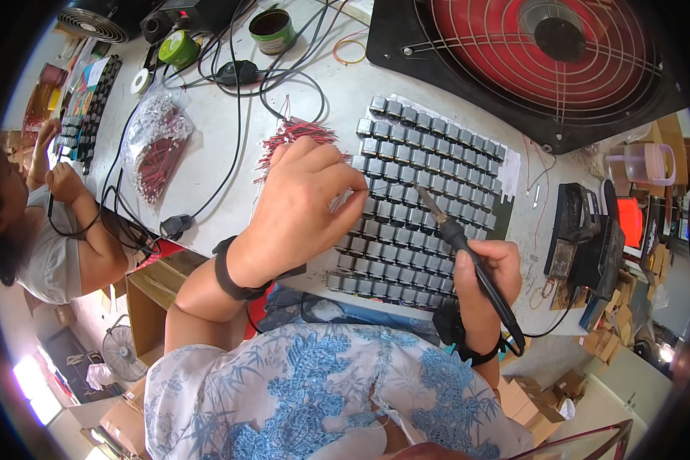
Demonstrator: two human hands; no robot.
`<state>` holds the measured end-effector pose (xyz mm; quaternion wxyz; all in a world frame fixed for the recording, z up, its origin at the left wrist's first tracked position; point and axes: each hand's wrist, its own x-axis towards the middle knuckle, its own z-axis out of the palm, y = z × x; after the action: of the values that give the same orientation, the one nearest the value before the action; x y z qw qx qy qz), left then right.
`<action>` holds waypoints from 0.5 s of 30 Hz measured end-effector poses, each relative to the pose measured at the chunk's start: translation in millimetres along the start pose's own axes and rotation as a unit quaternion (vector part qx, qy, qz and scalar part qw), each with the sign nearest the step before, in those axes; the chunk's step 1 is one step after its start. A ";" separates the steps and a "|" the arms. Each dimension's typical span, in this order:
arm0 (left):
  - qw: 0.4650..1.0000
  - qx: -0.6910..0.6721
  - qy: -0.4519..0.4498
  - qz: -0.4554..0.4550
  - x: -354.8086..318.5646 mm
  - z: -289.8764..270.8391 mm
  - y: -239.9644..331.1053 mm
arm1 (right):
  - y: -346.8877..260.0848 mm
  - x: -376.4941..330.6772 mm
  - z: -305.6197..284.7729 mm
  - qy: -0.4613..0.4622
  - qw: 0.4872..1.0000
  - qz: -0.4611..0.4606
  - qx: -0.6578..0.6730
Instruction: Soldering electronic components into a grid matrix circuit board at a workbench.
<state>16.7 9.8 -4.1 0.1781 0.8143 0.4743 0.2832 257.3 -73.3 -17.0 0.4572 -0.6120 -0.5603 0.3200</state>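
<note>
The left hand (303, 188) arches palm-down, its fingers pinching a thin wire (387, 186). The right hand (473, 297) wraps its fingers around a soldering iron (479, 272) slanting far-left over grey blocks (410, 208).

The scene is viewed from the person's head, through the left of two fisheye cameras worn side by side. The lens is aimed steeply down at the worktable (216, 130); the left hand (303, 180) and right hand (491, 287) are seen at close range near the middle. The wearer's blouse (314, 391) is taken in below, and the room is bent around the dark circular rim.
</note>
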 end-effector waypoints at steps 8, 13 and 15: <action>1.000 -0.001 0.009 0.011 0.7 4.5 -1.0 | -0.9 -0.8 -0.4 -0.006 1.000 0.017 0.010; 0.999 0.004 0.011 0.033 5.3 4.5 1.3 | -0.1 -2.0 -5.0 0.025 0.999 0.030 0.026; 0.999 -0.007 0.009 0.033 5.4 6.4 1.3 | 2.0 -1.1 -3.4 0.018 0.999 -0.004 0.032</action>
<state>23.7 13.8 -6.7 0.1701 0.8255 0.4468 0.2998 261.0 -75.0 -17.8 0.4878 -0.6011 -0.5436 0.3246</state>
